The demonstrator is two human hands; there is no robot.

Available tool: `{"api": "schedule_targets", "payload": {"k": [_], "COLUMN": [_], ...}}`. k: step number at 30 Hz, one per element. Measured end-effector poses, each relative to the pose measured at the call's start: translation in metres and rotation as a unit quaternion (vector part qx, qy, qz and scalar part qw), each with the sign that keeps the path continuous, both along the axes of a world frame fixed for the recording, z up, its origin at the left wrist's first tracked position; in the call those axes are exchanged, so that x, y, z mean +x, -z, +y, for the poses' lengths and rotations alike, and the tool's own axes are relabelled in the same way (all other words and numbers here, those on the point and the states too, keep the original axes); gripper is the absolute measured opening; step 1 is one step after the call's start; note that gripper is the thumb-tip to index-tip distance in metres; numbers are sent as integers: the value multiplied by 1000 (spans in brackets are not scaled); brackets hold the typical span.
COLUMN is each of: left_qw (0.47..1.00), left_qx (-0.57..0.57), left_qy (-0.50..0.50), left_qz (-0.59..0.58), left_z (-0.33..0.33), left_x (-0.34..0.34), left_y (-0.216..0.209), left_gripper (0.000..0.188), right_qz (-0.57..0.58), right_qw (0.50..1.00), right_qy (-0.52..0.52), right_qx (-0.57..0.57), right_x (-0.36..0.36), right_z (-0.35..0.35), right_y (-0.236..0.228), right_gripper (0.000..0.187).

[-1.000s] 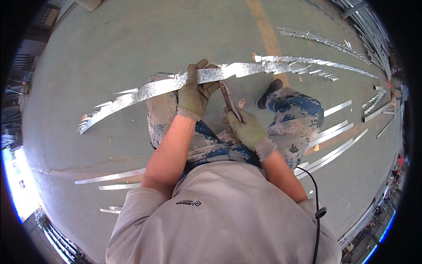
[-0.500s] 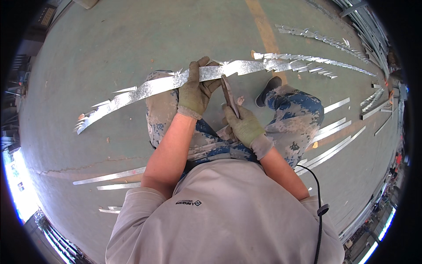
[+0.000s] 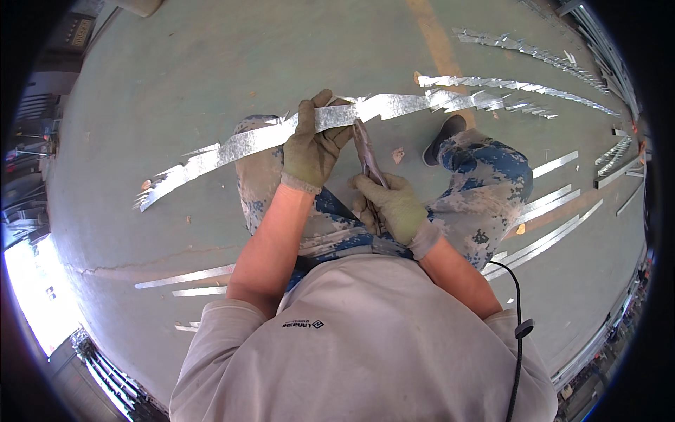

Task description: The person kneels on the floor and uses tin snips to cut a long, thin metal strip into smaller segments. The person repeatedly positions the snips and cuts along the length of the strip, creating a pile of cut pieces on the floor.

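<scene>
A long, shiny sheet-metal strip (image 3: 249,142) with jagged, notched edges runs across in front of my knees, bowed in this view. My gloved left hand (image 3: 308,156) is closed around it near its middle, thumb over the upper face and fingers underneath. My gloved right hand (image 3: 399,209) grips dark metal snips (image 3: 368,152) by their handles. Their jaws point up and away, with the tips at the strip's near edge, just right of my left fingers. Whether the tips touch the metal, I cannot tell. My palm partly hides the handles.
More notched metal strips (image 3: 520,84) lie on the green floor at the far right. Plain flat strips (image 3: 545,239) lie beside my right leg, others (image 3: 184,277) by my left elbow. Metal stock lines the right edge. A black cord (image 3: 519,299) hangs at my right side.
The floor and the strips on it have shifted slightly right in view. My left hand keeps its hold; the snips and right hand have barely moved.
</scene>
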State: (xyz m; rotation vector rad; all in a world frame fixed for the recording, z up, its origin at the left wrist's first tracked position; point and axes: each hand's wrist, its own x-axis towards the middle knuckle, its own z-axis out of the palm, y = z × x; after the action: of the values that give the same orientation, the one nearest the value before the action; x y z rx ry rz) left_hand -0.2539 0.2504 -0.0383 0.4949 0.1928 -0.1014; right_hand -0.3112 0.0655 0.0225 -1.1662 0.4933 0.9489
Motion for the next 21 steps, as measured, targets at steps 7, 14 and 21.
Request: {"api": "schedule_targets", "payload": {"k": [7,14,21], "left_qw": [999,999,999], "left_qx": [23,41,41], "left_qy": [-13,-13,-13], "left_qz": [24,32,23], "left_z": [-2,-1,-7], "left_x": [-6,-5,2], "left_y": [-6,-5,-10], "left_gripper": [48,49,45], "right_qz": [73,125,86], "right_qw": [943,858,968], "right_qy": [60,68,10], "right_qx": [320,493,237], "right_x": [-6,-8,3], "right_z": [-15,-19,-20], "right_y": [22,38,8], "right_gripper": [40,50,55]}}
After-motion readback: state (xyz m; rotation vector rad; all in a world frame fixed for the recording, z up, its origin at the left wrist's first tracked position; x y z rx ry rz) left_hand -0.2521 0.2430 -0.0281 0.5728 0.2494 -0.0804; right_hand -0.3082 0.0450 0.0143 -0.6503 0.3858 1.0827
